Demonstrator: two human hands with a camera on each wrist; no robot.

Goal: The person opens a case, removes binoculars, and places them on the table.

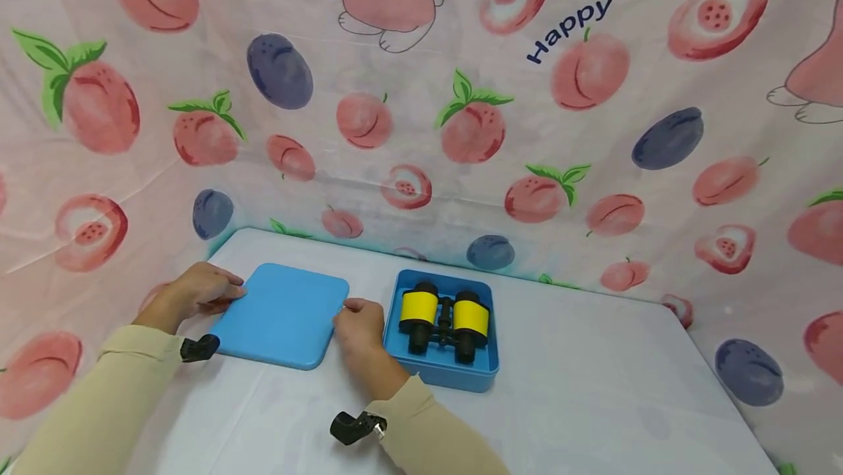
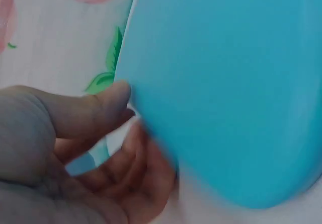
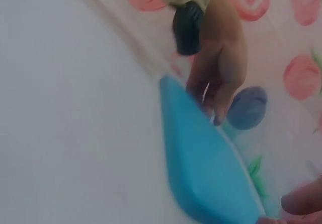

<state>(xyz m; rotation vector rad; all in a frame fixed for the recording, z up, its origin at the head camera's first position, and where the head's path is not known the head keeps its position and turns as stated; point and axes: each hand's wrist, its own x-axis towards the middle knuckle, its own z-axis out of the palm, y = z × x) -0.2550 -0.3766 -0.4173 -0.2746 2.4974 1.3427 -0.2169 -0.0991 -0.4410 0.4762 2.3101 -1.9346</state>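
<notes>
A flat blue lid [image 1: 283, 314] with rounded corners is held between two hands on the left of the table. My left hand [image 1: 200, 288] pinches its left edge; in the left wrist view the thumb [image 2: 113, 100] lies at the rim with the fingers curled underneath. On the opposite edge, my right hand [image 1: 361, 332] grips the lid, its fingers curled; only fingertips [image 3: 302, 199] show in the right wrist view. Just right of that hand stands an open blue box [image 1: 441, 376]. Inside lie black binoculars [image 1: 445, 321] with yellow barrels.
A white table [image 1: 593, 387] carries everything, its right part stretching away beyond the box. Behind and at the sides hangs a pink fruit-print cloth [image 1: 408, 80]. Black wrist cameras [image 1: 356, 427] sit at both sleeve cuffs.
</notes>
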